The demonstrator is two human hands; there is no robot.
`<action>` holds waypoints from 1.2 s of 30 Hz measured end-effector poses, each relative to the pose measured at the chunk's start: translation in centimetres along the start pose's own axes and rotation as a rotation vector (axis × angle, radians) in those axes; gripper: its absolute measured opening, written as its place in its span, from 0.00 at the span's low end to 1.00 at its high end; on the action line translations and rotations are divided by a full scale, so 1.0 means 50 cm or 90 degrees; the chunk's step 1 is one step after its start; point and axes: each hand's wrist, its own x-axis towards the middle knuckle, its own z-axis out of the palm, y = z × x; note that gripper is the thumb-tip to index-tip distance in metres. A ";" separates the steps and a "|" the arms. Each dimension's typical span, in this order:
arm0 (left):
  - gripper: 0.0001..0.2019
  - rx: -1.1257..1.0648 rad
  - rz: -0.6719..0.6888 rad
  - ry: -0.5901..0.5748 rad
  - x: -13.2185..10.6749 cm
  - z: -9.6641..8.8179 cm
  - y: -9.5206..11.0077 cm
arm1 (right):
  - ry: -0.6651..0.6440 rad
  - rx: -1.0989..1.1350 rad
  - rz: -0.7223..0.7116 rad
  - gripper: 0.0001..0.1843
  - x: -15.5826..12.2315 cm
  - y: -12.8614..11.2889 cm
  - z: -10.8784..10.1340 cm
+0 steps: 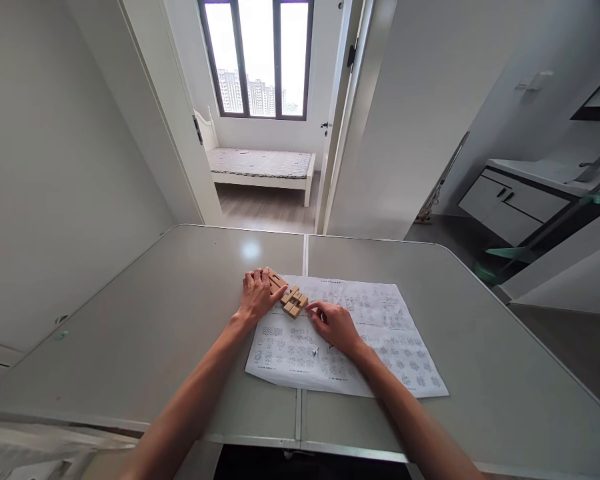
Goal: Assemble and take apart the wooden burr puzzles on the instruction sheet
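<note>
My left hand (257, 293) is closed around a light-brown wooden piece with slots (277, 281), its fingers over the far side and its thumb along the near side. Right beside it, a cluster of interlocking wooden blocks (295, 302) lies on a printed paper sheet (380, 333). The fingertips of my right hand (334, 325) reach the right side of this cluster, with thumb and index finger apart and the hand resting on the paper. The sheet carries rows of small line diagrams. Part of the slotted piece is hidden by my left hand.
A pale folding table (190, 320) with a metal edge and a centre seam lies under everything. Beyond its far edge, a doorway leads to a bed (260, 163) below a window (257, 60). At the right stand a sink cabinet (515, 200) and a wall.
</note>
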 end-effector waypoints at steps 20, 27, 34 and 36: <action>0.39 -0.036 0.064 0.087 0.004 -0.001 -0.002 | 0.000 0.019 -0.006 0.13 0.001 0.000 -0.002; 0.37 -0.049 0.096 0.092 0.002 0.007 0.010 | 0.003 0.091 0.016 0.13 0.003 -0.005 -0.003; 0.37 -0.072 0.086 0.103 0.002 0.012 0.007 | 0.003 0.098 0.012 0.12 0.003 -0.005 -0.004; 0.37 -0.077 0.087 0.109 0.003 0.008 0.006 | 0.005 0.101 0.012 0.12 0.003 -0.004 -0.003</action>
